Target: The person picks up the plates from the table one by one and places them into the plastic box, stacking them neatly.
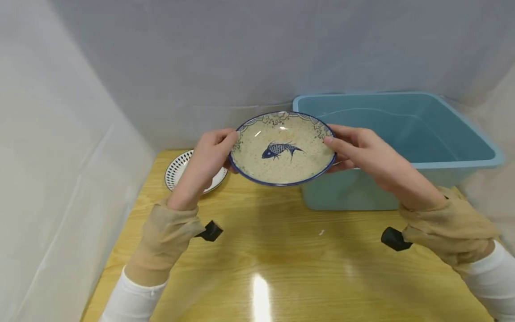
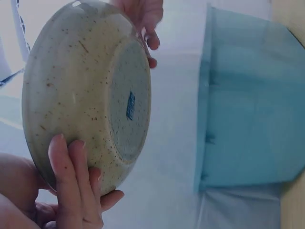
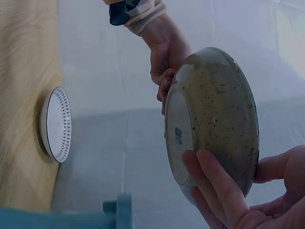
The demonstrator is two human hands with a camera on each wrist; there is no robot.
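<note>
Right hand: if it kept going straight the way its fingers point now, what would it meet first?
The right hand points left across the fish plate it grips; beyond the plate, probably the left hand, though depth is uncertain.

No text can be read anywhere. The speckled plate (image 2: 86,90) carries a small blue stamp at the middle of its underside, seen in both wrist views, but its characters are too small and blurred to make out. Its upper face bears only a blue fish drawing, tail toward 3 o'clock.
</note>
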